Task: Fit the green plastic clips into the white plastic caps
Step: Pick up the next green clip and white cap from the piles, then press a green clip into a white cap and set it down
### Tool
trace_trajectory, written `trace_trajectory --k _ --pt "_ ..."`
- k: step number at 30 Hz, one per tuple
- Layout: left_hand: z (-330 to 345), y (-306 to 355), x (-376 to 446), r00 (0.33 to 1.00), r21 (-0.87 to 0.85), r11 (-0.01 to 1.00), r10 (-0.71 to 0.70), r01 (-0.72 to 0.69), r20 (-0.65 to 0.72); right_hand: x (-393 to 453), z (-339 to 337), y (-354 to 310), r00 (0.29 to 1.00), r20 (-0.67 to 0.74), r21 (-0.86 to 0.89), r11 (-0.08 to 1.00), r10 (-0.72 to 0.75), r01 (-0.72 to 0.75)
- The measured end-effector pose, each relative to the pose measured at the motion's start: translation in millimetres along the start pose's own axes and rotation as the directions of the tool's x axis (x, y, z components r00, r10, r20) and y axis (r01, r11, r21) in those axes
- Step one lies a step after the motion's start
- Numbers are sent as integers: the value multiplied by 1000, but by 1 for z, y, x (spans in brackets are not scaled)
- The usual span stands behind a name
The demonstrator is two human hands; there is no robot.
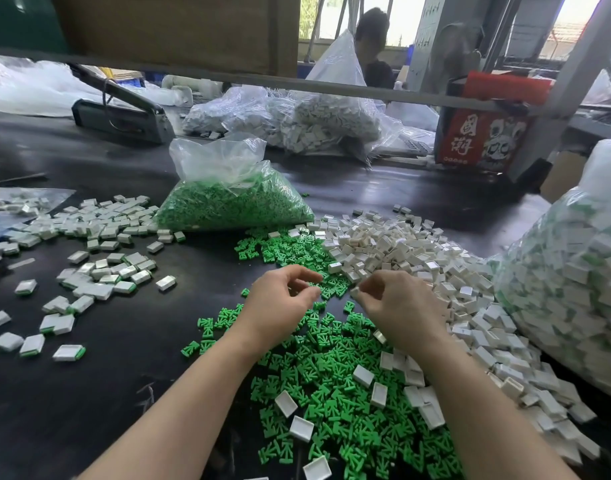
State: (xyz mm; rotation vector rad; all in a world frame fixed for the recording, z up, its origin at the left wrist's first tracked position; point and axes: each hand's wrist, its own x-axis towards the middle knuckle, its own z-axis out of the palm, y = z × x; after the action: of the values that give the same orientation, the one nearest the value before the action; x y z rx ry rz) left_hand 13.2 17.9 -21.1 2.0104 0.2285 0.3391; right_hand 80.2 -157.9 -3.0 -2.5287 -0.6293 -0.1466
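1. Our left hand (280, 299), fingers curled, appears to pinch something small over the green clips (335, 386); what, we cannot tell.
2. Our right hand (397, 306) pinches a white cap (354, 291) at frame centre.
3. Clips and white caps (435, 271) look light, stiff and slippery; we judge pinching their edges works best.
4. Finished pieces (99, 275) lie left; open dark tabletop (89, 410) at lower left gives room.

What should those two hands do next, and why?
Probably pick a green clip with the left hand. Its curled fingers seem to hold nothing, just above the loose clips, while the right hand seems to pinch a white cap at its fingertips.
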Motion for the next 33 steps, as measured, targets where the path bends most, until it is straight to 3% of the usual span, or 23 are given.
trace_trajectory --k 3,7,9,11,14,21,24,26,28,33 --pt "8 5 -3 994 -222 974 -25 49 110 -2 4 -11 998 -42 346 937 -41 53" --pt "10 5 -5 999 -390 920 -18 35 47 -2 11 -16 997 -45 526 848 -55 71" --pt "7 5 -3 1000 -377 926 5 -5 -3 -1 14 -13 997 -54 471 878 -64 82" --pt "6 7 -3 999 -371 928 41 -44 -17 -1 18 -9 993 -4 232 966 -116 114" --pt "6 11 -5 996 -398 914 90 -80 7 -4 26 -10 971 139 -66 976 -195 206" --pt "6 12 -6 998 -489 871 60 -51 3 -5 23 -14 975 94 -50 977 -203 209" --pt "4 14 -5 999 -594 804 -37 36 10 -4 20 -16 994 26 224 969 -111 102" --pt "2 13 -4 996 -651 755 -88 77 15 -3 15 -18 1000 3 503 864 -12 9" --pt "0 13 -4 992 -697 710 -121 106 28 -2 9 -17 998 46 727 684 36 -58" --pt "0 15 -4 985 -769 621 -159 151 65 -3 3 -20 991 127 904 406 36 -130"
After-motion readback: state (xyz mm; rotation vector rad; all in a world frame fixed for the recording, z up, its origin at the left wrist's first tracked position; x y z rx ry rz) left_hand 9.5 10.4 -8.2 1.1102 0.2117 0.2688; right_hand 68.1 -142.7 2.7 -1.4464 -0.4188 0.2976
